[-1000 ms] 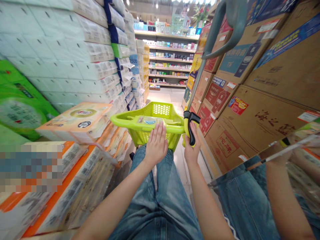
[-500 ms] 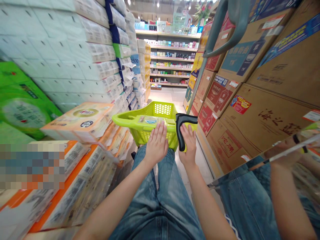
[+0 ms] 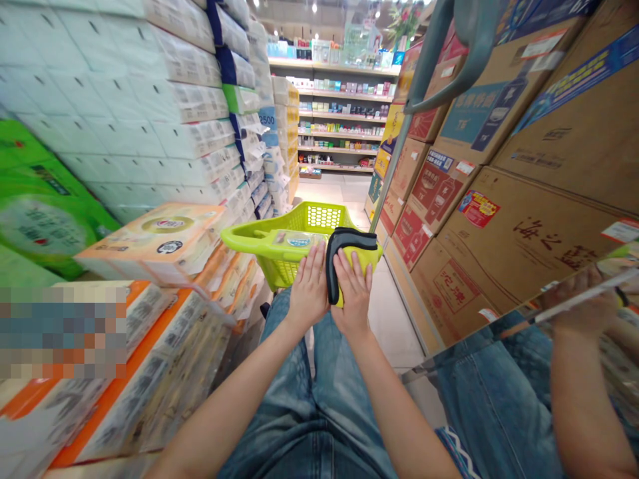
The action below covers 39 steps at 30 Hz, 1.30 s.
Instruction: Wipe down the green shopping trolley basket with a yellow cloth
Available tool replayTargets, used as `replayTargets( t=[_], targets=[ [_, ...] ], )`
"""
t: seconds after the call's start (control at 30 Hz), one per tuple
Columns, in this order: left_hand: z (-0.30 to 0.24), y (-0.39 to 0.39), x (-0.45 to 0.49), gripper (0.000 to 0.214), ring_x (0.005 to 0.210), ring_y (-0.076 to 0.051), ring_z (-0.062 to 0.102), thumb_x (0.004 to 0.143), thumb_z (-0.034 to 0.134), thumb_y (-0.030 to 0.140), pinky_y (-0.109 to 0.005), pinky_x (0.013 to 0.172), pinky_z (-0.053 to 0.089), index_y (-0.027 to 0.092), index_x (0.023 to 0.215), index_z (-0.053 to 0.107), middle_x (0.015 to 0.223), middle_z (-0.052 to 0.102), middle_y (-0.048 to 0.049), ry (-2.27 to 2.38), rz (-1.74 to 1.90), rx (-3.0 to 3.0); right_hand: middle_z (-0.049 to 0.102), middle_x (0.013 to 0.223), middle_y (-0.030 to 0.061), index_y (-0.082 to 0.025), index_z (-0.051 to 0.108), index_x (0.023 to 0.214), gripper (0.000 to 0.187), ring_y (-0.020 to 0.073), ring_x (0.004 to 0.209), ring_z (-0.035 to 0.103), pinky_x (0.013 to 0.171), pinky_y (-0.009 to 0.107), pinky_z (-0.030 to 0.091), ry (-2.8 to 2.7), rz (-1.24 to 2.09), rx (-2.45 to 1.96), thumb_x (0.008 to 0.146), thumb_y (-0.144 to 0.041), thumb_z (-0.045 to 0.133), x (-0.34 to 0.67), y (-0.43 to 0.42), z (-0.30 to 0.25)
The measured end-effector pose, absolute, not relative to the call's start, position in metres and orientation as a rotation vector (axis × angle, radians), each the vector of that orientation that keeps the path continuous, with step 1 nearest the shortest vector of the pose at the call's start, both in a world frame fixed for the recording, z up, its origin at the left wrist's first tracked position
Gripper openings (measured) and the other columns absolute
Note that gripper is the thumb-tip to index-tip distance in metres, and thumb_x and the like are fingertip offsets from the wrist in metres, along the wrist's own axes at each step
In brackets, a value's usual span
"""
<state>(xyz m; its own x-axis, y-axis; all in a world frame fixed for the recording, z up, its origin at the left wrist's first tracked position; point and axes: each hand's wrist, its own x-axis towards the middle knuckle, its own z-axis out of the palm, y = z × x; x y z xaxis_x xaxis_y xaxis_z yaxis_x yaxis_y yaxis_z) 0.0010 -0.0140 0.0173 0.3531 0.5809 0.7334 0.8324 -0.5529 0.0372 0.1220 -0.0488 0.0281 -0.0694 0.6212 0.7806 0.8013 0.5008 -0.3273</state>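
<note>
A lime-green plastic shopping basket (image 3: 272,234), with lattice walls and a label on its near edge, stands in front of my knees. My left hand (image 3: 310,283) lies palm down on its near rim, fingers stretched out and together. Close beside it, my right hand (image 3: 352,287) presses a folded yellow cloth with a black and grey border (image 3: 367,256) against the rim's right part. The fingers of that hand spread over the cloth, and its thumb is hidden. A grey pull handle (image 3: 422,73) on a slim pole rises at the basket's right.
Tall stacks of white tissue packs (image 3: 114,100) and orange-white packs (image 3: 164,226) line the left. Brown cartons (image 3: 544,219) fill the right. A mirror-like panel (image 3: 499,399) at lower right reflects jeans and an arm. Shelves of small goods (image 3: 344,106) stand at the aisle's far end.
My right hand has slid left along the rim with the cloth, and now sits right against my left hand. My left hand stays nearly in place.
</note>
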Motion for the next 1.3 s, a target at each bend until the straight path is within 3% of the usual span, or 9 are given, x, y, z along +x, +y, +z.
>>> replayTargets(
  t=[0.2,0.37,0.53,0.8,1.0,1.17,1.3],
  targets=[
    [0.019,-0.015,0.004,0.070,0.151,-0.025,0.009,0.093,0.039,0.021,-0.044,0.120,0.019,0.006,0.155,0.010,0.160,0.022,-0.0164,-1.276,-1.003,-2.250,0.046,0.151,0.0060,-0.024,0.037,0.149,0.059,0.0242,0.147,0.028,0.121,0.056,0.015,-1.710,-0.187,-1.122,0.090,-0.021,0.040,0.157,-0.041,0.029],
    [0.019,-0.016,0.006,0.069,0.151,-0.025,0.009,0.094,0.038,0.022,-0.045,0.121,0.019,0.007,0.155,0.009,0.160,0.021,-0.0159,-1.273,-1.016,-2.255,0.046,0.150,0.0077,-0.024,0.040,0.147,0.054,0.0244,0.145,0.032,0.119,0.054,0.025,-1.383,-0.106,-1.144,0.093,-0.022,0.042,0.168,-0.031,0.034],
    [0.017,-0.015,0.005,0.070,0.151,-0.026,0.009,0.093,0.037,0.021,-0.046,0.120,0.020,0.007,0.155,0.008,0.160,0.021,-0.0168,-1.273,-1.037,-2.242,0.044,0.152,0.0071,-0.024,0.034,0.150,0.061,0.0257,0.149,0.023,0.120,0.059,0.016,-1.586,-0.193,-1.229,0.090,-0.022,0.042,0.135,-0.043,0.035],
    [0.018,-0.014,0.002,0.069,0.151,-0.026,0.011,0.093,0.037,0.021,-0.044,0.120,0.020,0.007,0.155,0.010,0.160,0.023,-0.0165,-1.252,-1.014,-2.259,0.043,0.152,0.0056,-0.024,0.032,0.151,0.067,0.0234,0.148,0.027,0.121,0.054,0.017,-1.754,-0.198,-1.194,0.086,-0.016,0.041,0.141,-0.051,0.027],
    [0.019,-0.016,0.006,0.068,0.151,-0.025,0.010,0.095,0.037,0.022,-0.045,0.120,0.020,0.007,0.155,0.008,0.160,0.022,-0.0161,-1.264,-1.036,-2.245,0.042,0.153,0.0077,-0.023,0.036,0.149,0.061,0.0235,0.145,0.032,0.119,0.051,0.030,-1.403,-0.123,-1.185,0.089,-0.015,0.041,0.172,-0.036,0.030],
    [0.016,-0.014,0.005,0.070,0.151,-0.026,0.010,0.093,0.037,0.020,-0.046,0.120,0.021,0.008,0.155,0.008,0.161,0.021,-0.0160,-1.260,-1.064,-2.249,0.040,0.154,0.0060,-0.024,0.030,0.152,0.069,0.0245,0.149,0.022,0.120,0.056,0.021,-1.661,-0.204,-1.262,0.085,-0.012,0.041,0.135,-0.050,0.033],
    [0.017,-0.014,0.001,0.070,0.151,-0.025,0.009,0.091,0.036,0.019,-0.044,0.120,0.022,0.008,0.155,0.011,0.161,0.020,-0.0144,-1.245,-1.037,-2.276,0.039,0.155,0.0053,-0.024,0.026,0.154,0.072,0.0231,0.149,0.023,0.121,0.053,0.021,-1.831,-0.184,-1.220,0.083,-0.012,0.040,0.119,-0.059,0.029]
  ],
)
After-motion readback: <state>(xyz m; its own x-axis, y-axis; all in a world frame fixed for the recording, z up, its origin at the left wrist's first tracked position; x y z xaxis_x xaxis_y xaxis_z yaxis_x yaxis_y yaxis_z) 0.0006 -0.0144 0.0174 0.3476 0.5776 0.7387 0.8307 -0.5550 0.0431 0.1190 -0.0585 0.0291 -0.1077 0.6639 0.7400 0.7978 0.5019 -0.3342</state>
